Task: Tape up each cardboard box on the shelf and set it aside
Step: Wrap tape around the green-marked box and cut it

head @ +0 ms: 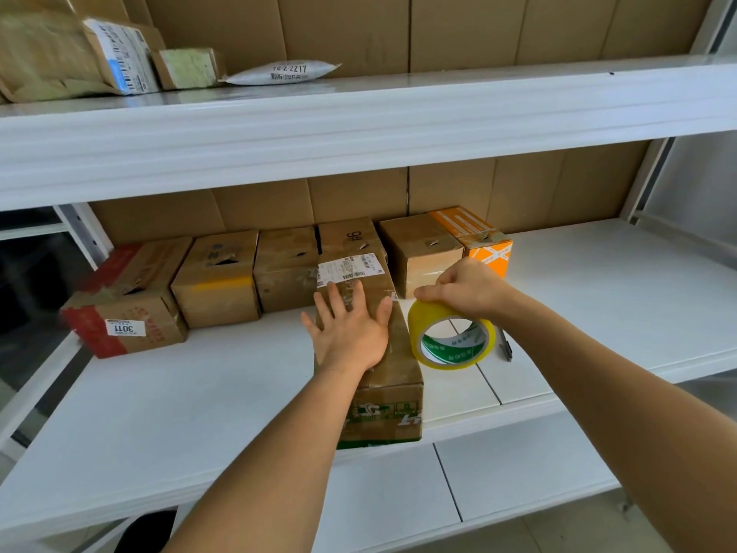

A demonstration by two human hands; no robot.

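Yellow tape roll (452, 338) is gripped in our right hand (466, 287); our left hand (351, 329) lies flat, fingers spread, on the long box (383, 373) at the shelf's (199, 393) front edge. We're mid-taping; next we'd probably pull the strip along the seam.

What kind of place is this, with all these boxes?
Probably a parcel depot or small stockroom. White metal shelves hold a row of worn cardboard boxes with shipping labels, a padded mail bag lies above, and the right hand holds a roll of yellow packing tape.
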